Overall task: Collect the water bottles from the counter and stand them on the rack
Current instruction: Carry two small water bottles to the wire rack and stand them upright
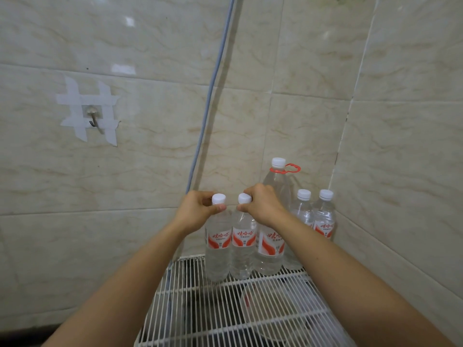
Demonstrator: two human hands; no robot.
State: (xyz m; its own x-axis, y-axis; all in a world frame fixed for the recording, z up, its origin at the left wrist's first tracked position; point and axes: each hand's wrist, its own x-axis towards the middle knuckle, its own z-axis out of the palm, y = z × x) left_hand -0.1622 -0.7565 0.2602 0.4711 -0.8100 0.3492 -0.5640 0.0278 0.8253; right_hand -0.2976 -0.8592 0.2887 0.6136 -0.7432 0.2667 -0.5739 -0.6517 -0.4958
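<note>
Head view. Left hand (198,209) grips the left bottle (217,249) at the neck; right hand (263,204) grips the next bottle (242,249) likewise. Both stand on the rack (225,309) by the wall (150,171). Bases should sit flat and steady before release. Count: 4 small bottles (325,219), 1 large bottle (271,244), 1 rack.

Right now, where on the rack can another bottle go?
Bare wire across the front of the rack, before the bottle row. A small gap at back left, beside the left hand's bottle. The back right corner is crowded: big bottle, two small bottles.
</note>
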